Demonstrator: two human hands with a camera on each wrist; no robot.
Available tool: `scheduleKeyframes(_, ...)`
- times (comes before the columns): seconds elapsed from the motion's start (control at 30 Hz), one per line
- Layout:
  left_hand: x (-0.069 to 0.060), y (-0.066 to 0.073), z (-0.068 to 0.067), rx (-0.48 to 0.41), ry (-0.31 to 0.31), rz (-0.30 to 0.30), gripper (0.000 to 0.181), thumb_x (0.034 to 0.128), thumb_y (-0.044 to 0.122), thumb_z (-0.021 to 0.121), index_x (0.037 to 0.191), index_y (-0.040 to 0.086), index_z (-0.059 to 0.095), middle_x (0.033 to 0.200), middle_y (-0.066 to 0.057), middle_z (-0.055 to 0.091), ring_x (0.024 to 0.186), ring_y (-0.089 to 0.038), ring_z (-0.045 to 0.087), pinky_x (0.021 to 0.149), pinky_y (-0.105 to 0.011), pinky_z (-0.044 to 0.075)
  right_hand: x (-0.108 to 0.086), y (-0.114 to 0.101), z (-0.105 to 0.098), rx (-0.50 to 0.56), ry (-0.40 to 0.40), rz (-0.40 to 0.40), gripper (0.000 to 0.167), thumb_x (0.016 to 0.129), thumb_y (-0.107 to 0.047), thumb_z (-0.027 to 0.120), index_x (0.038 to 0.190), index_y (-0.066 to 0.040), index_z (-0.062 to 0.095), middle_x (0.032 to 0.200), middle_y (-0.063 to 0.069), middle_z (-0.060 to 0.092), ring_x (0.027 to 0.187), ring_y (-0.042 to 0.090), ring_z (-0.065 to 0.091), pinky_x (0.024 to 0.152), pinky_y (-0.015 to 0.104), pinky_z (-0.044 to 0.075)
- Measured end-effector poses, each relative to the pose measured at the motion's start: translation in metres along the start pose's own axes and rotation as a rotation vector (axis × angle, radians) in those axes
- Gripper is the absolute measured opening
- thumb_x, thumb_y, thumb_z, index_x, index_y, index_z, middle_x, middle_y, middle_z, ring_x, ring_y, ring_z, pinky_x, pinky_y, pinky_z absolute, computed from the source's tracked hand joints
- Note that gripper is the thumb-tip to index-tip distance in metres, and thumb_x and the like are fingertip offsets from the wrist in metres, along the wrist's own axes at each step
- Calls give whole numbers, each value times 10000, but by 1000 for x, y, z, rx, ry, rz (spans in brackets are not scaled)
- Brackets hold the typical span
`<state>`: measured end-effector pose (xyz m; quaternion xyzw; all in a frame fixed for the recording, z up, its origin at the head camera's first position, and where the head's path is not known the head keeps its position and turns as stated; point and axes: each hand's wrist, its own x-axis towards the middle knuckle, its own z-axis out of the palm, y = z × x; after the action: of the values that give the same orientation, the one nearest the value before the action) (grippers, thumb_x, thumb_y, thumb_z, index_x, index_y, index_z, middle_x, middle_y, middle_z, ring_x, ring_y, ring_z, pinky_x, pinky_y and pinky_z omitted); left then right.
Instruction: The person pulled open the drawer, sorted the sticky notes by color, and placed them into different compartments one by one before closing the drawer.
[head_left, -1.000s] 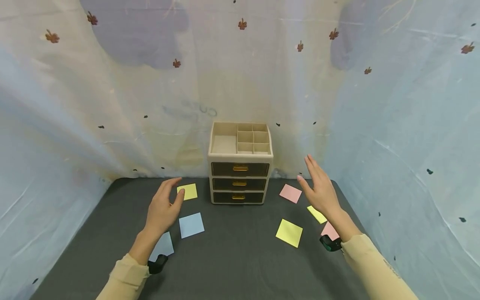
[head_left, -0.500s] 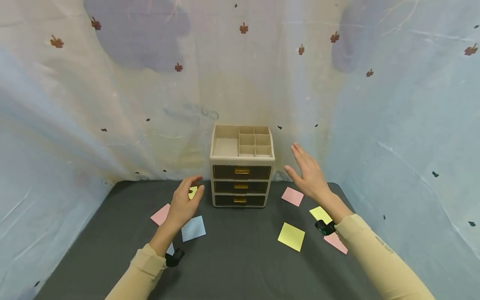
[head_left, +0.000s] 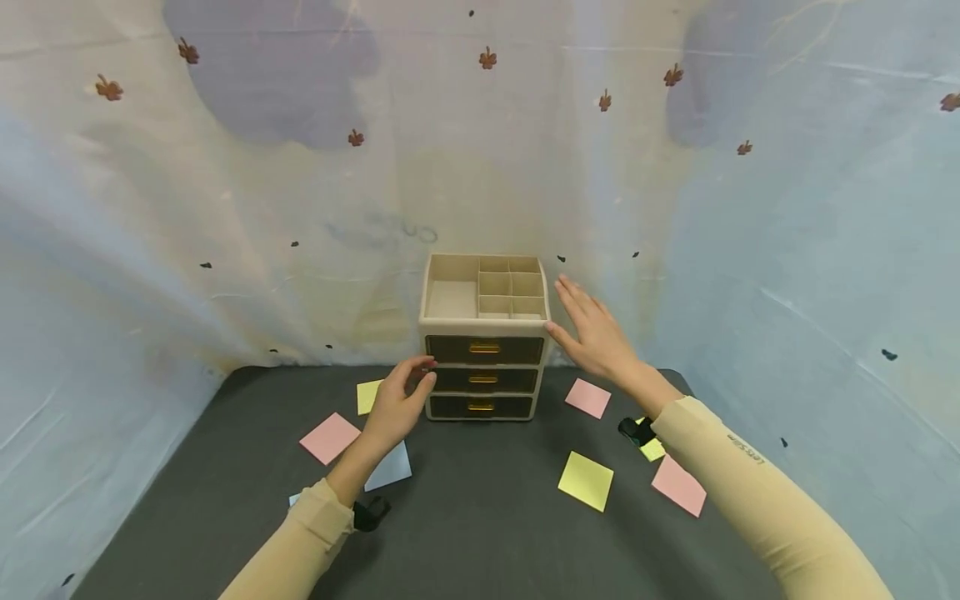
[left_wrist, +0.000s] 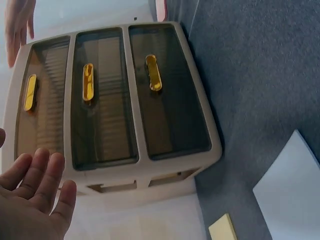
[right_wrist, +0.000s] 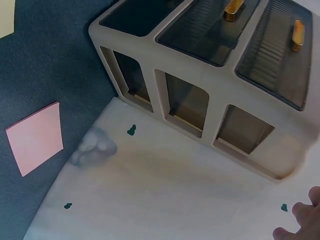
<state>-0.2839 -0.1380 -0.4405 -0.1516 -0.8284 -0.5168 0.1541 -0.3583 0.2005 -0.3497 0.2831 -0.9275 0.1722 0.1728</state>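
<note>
A cream desktop organizer point(head_left: 483, 323) stands at the back of the dark table, with three smoky drawers, gold handles and a divided open top. All its drawers are closed. My left hand point(head_left: 401, 404) is at its left front edge, fingers loosely bent and holding nothing; the left wrist view has the same hand point(left_wrist: 35, 195) before the drawer fronts. At the upper right side is my right hand point(head_left: 596, 337), its fingers extended and nothing in them. Only a few of its fingertips point(right_wrist: 302, 215) enter the right wrist view. Whether either hand touches the organizer, I cannot tell.
Sticky note pads lie on both sides: a pink pad point(head_left: 330, 437), a yellow pad point(head_left: 368, 396) and a blue pad point(head_left: 390, 468) at left; a yellow pad point(head_left: 587, 481) and pink pads point(head_left: 588, 398) at right. A patterned curtain point(head_left: 315, 183) surrounds the table.
Both hands have moved inward to the organizer, the left one rightward and the right one leftward. The pink pad at left has come out from behind the left arm. The organizer stays put.
</note>
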Motion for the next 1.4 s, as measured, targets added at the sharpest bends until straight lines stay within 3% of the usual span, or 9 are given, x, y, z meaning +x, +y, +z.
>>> scheduleKeyframes(0.33, 9, -2, 24, -76, -48, -81, 354, 1100, 282, 567, 1397, 96, 616, 1323, -49, 690, 1188, -235, 643, 947, -449, 528, 19, 6, 11, -38, -83, 16, 797, 1111, -516, 366, 1662, -5, 99, 1747, 129, 39, 1600, 361, 82, 1276, 581, 112)
scheduleKeyframes(0.67, 20, 1, 33, -139, -63, -127, 329, 1096, 288, 574, 1333, 80, 665, 1233, -65, 740, 1117, -259, 697, 948, -491, 562, 32, 12, 19, -17, -121, -10, 809, 1119, -519, 316, 1660, -14, -9, 1743, 144, -22, 1602, 363, 41, 1286, 545, 111)
scheduleKeyframes(0.97, 32, 1, 46, -272, -85, -166, 325, 1101, 258, 563, 1278, 18, 694, 1155, -118, 762, 1043, -273, 734, 934, -464, 590, 32, 14, 25, 18, -131, -27, 788, 1135, -478, 291, 1645, -5, -79, 1735, 185, -52, 1602, 359, -2, 1285, 543, 114)
scheduleKeyframes(1.4, 45, 6, 55, -449, -98, -249, 465, 1098, 412, 539, 1239, 5, 716, 1148, -124, 764, 989, -242, 750, 946, -424, 596, 33, 13, 25, 41, -118, -36, 793, 1134, -471, 306, 1645, 13, -61, 1732, 203, -43, 1601, 370, 12, 1286, 535, 116)
